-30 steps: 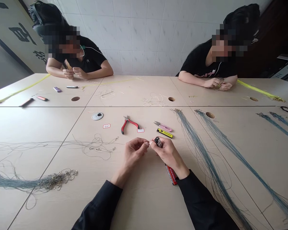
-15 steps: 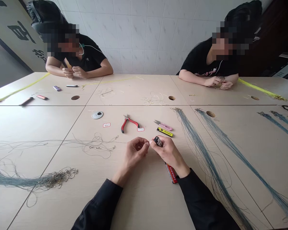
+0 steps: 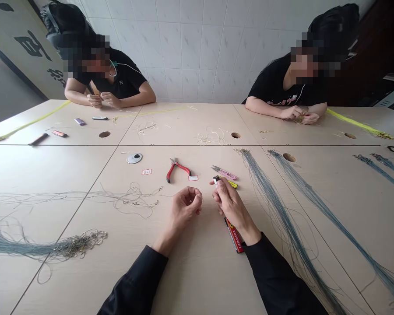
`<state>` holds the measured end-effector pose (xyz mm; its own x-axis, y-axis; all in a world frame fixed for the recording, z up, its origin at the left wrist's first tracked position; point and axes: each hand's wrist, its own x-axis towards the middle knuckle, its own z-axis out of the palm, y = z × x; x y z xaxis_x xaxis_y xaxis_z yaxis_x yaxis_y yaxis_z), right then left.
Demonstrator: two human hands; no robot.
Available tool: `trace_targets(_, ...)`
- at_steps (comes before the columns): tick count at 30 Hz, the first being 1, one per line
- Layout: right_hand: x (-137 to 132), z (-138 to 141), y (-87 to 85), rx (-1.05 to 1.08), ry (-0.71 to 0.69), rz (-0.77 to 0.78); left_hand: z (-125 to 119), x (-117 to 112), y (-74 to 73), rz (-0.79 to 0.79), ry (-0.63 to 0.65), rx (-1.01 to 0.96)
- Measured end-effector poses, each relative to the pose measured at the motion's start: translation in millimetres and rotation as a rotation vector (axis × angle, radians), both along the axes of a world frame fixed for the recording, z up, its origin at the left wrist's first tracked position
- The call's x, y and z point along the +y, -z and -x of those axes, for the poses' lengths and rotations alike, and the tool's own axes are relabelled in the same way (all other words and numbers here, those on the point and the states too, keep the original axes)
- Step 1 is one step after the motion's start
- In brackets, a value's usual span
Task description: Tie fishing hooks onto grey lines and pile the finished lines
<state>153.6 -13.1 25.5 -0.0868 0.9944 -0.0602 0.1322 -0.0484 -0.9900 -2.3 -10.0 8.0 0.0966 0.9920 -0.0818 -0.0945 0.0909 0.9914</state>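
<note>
Watching from my remote station, I see the right hand (image 3: 231, 205) pinching a small lighter (image 3: 216, 180) firmly at its fingertips, just beside a yellow strip (image 3: 231, 184). The left hand (image 3: 185, 205) sits near it, curled and fingertips together; I cannot tell whether it holds anything. A red strip (image 3: 233, 236) lies below the right hand.
</note>
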Motion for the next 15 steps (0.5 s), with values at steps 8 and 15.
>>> trace_targets(8, -1.4, 2.7, -0.1, -0.035, -0.108, -0.017, 1.4, -2.0, -4.4, -0.061, -0.027, -0.035)
trace_targets(15, -2.2, 10.3, 4.5, -0.151, -0.034, -0.008, 1.8, -4.4, -2.3, -0.142, -0.046, 0.071)
